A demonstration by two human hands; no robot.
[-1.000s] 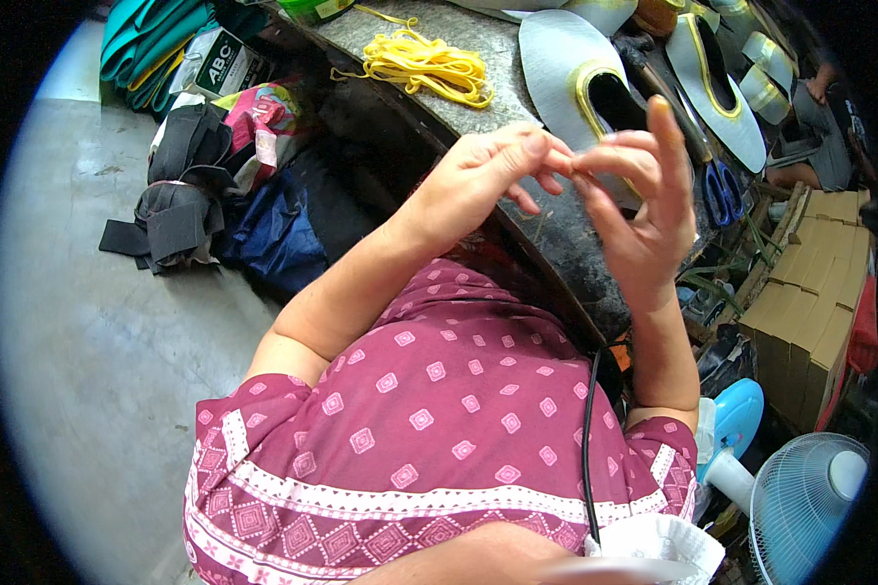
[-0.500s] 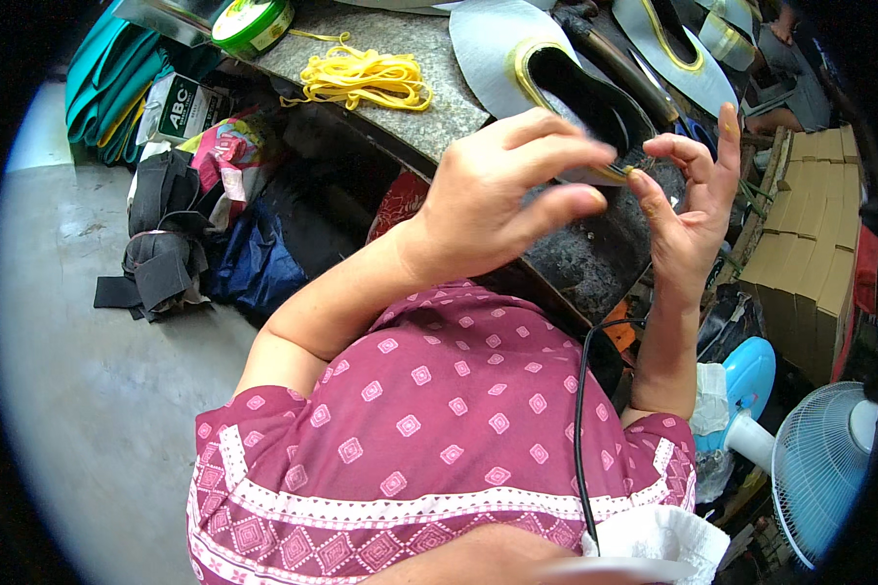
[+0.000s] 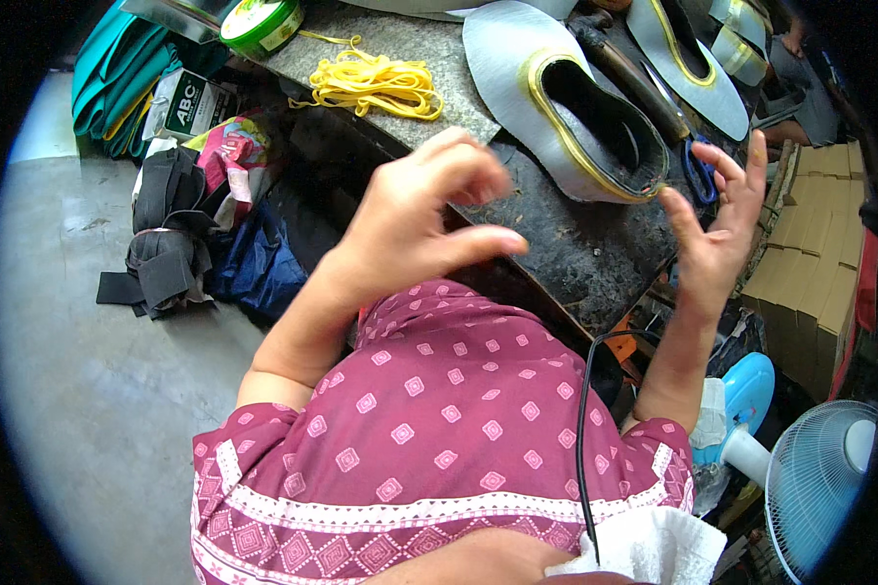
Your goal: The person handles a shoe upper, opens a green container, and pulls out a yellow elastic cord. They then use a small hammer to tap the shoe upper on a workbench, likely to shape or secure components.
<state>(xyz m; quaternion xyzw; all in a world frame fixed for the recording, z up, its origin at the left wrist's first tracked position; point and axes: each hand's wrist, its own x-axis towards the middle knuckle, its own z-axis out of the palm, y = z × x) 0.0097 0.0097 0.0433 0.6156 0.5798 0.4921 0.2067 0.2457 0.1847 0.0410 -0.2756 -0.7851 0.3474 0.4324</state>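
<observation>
A pale grey shoe upper [image 3: 502, 63] with a black inside lies on the dark work table, with yellow binding [image 3: 571, 175] along the edge of its opening. My left hand [image 3: 415, 210] is in the air over the table's near edge, to the left of the upper, thumb and fingers apart and nothing in it. Close to the upper's right end, my right hand [image 3: 717, 229] has its fingers spread. Its thumb tip is beside the yellow-edged end; whether it touches I cannot tell. A bundle of yellow cord [image 3: 376, 83] sits farther left.
Behind the upper lie a hammer-like tool [image 3: 634, 83], blue-handled scissors [image 3: 698, 175] and a second grey upper [image 3: 717, 93]. A green tub [image 3: 261, 27] stands at the far left. On the right are stacked brown cardboard pieces [image 3: 810, 234] and a fan [image 3: 819, 487].
My left hand has drawn back left and down, away from the upper. My right hand has moved slightly right and down, its fingers wider apart. The upper's end now lies in plain view.
</observation>
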